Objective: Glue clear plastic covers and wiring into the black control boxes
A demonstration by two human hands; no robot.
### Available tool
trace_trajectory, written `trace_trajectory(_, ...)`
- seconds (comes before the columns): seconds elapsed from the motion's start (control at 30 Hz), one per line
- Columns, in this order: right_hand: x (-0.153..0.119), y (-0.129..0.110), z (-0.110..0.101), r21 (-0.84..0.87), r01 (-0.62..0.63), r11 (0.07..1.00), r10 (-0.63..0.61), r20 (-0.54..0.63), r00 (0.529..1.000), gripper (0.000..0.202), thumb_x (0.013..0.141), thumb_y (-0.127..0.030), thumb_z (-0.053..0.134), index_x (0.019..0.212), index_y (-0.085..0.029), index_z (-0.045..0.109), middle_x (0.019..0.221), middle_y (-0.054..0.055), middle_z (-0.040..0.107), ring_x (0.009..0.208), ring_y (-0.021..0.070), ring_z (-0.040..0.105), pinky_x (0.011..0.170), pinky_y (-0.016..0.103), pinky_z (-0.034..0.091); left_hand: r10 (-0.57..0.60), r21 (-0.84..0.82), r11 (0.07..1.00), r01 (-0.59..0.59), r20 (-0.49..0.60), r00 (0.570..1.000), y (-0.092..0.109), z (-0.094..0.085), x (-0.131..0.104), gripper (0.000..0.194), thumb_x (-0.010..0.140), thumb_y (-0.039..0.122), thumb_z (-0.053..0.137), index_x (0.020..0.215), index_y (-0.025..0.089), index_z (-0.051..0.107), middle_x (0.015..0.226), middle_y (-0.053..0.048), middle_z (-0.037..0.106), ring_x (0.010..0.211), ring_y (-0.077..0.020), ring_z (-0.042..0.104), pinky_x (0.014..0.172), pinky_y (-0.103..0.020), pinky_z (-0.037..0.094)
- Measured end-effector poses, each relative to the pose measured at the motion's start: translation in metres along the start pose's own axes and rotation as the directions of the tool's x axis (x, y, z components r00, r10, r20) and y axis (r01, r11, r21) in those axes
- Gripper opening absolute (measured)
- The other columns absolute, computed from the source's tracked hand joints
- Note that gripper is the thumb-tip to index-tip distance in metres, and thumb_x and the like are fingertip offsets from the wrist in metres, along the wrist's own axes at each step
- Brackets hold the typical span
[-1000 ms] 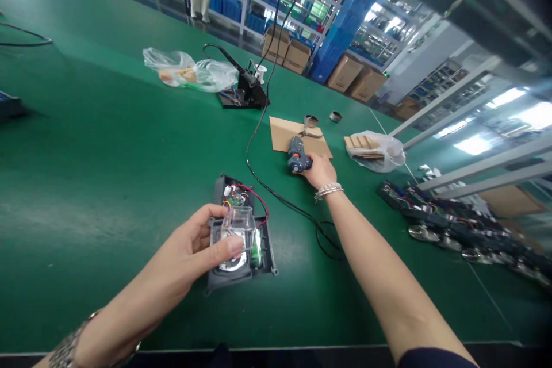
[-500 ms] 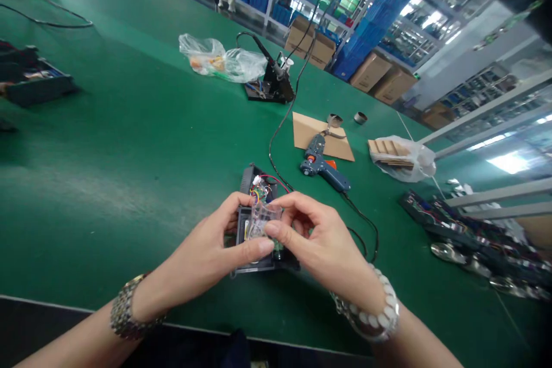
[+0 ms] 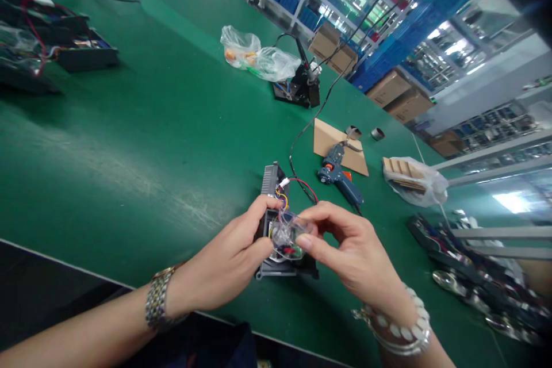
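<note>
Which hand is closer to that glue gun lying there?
Right. The right hand is just this side of the glue gun, pinching a clear plastic piece; the left hand is farther off, left of that piece.

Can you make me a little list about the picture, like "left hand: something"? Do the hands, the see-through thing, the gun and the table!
Left hand: touching the clear part's left side; grip hard to see
Right hand: pinching the clear part
Clear part: over the open grey case
Glue gun: lying down, nose over cardboard
Table: green
</note>
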State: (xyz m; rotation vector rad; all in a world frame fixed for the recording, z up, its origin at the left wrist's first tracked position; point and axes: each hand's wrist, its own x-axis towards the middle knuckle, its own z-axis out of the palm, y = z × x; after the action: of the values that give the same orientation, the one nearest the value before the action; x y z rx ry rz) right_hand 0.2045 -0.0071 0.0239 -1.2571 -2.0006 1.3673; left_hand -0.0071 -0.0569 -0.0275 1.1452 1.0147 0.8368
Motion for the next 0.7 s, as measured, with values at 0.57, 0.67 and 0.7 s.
trace_trajectory(0.57,-0.013,0.018,-0.003,-0.209,0.386,0.898,-0.37,0.112,0.922,0.025,0.092,-0.019,0.081,0.117,-0.021,0.076,0.096,0.004,0.067,0.086,0.0154,0.065,0.075,0.029,0.051,0.244,0.334,0.923,-0.192,-0.122,0.962,-0.015,0.002,-0.016,0.068,0.075,0.022,0.08,0.133,0.029,0.047,0.117,-0.002,0.071,0.096,-0.0206,0.073,0.087,-0.034,0.058)
trace_trajectory(0.67,-0.014,0.019,-0.004,-0.201,0.405,0.892,-0.384,0.135,0.913,0.027,0.092,-0.018,0.081,0.119,-0.02,0.076,0.098,0.005,0.068,0.088,0.0164,0.066,0.077,0.03,0.053,0.308,0.388,0.894,-0.225,-0.166,0.937,-0.016,0.001,-0.015,0.065,0.074,0.022,0.081,0.131,0.029,0.05,0.116,0.0,0.072,0.094,-0.0183,0.073,0.085,-0.031,0.058)
trace_trajectory(0.7,-0.014,0.019,-0.005,-0.199,0.404,0.893,-0.382,0.14,0.913,0.027,0.092,-0.018,0.081,0.119,-0.02,0.076,0.098,0.005,0.068,0.088,0.0168,0.066,0.077,0.03,0.053,0.32,0.386,0.891,-0.238,-0.163,0.933,-0.016,0.001,-0.016,0.065,0.073,0.022,0.081,0.13,0.029,0.05,0.115,0.001,0.072,0.094,-0.018,0.073,0.084,-0.03,0.059)
